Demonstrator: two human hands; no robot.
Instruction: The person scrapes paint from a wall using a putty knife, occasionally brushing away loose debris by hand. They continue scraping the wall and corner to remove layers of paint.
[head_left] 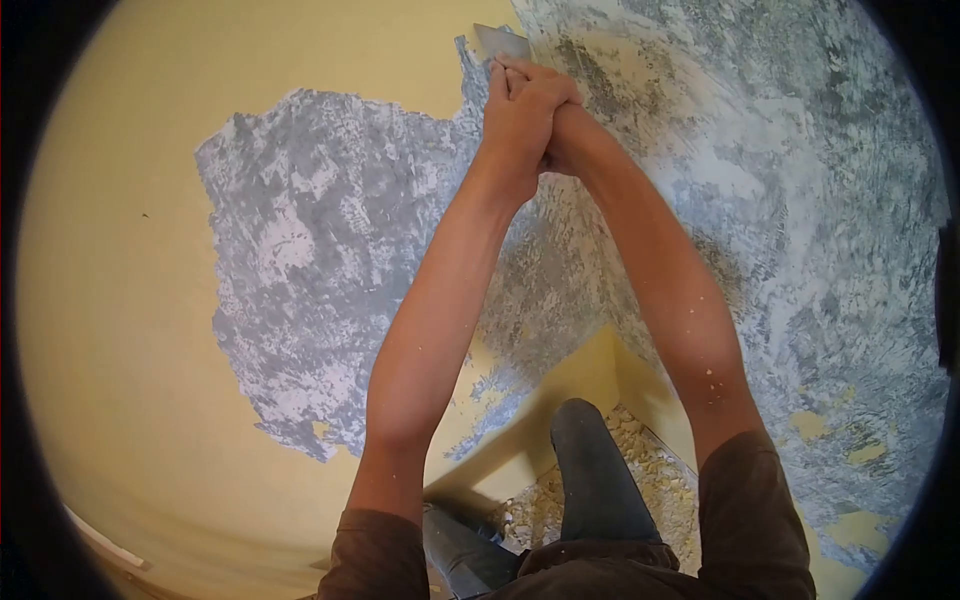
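Note:
High on the wall, both of my arms stretch up to one scraper (pixel 502 43), whose flat grey blade lies against the edge of the yellow coating (pixel 350 60). My left hand (pixel 518 115) is closed over the handle area, fingers pointing toward the blade. Tucked against it and partly behind it, my right hand (pixel 572 135) is closed too. The two hands hide the scraper's handle. Around the blade, yellow coating remains on the left, and bare grey-white wall (pixel 320 230) shows below and to the right.
A wall corner runs down beside my hands. Dark stains (pixel 625 75) mark the right wall. Below, a low yellow ledge (pixel 520 430) juts out near my legs (pixel 600 480). Flaked-off debris (pixel 650 470) covers the floor there.

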